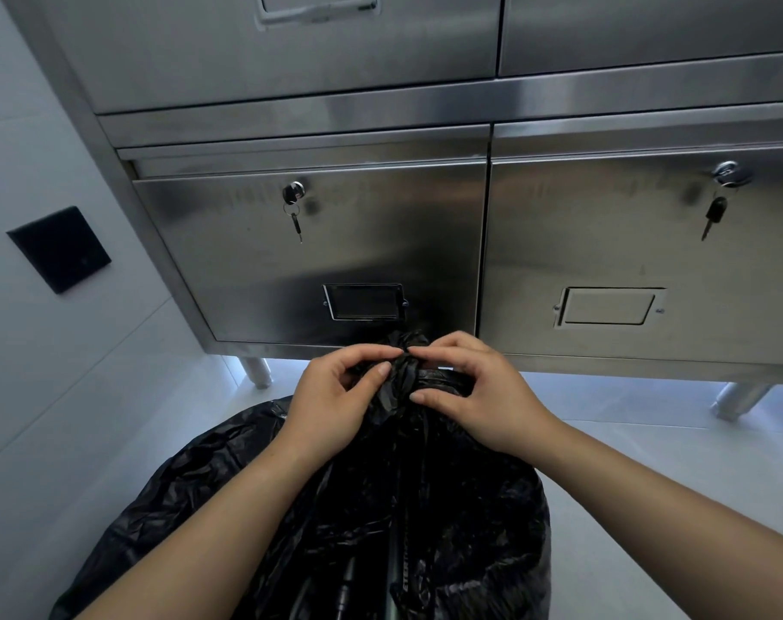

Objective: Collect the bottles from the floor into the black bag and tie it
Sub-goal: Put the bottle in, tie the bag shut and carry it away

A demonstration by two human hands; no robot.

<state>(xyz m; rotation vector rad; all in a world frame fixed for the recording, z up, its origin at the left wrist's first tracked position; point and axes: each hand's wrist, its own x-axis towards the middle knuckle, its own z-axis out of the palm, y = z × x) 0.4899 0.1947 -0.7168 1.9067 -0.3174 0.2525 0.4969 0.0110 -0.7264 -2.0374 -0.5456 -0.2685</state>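
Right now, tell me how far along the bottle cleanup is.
Done, it seems: no bottles show on the visible floor, and the black bag bulges, full. In hand: the left hand and right hand pinch the bag's gathered neck, working the knot. Left: whether the knot is pulled tight cannot be told.

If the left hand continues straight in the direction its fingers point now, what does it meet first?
Its fingers point right, so the left hand would probably first meet the right hand; their fingertips nearly touch over the gathered neck of the crinkled black plastic bag. Depth is uncertain.
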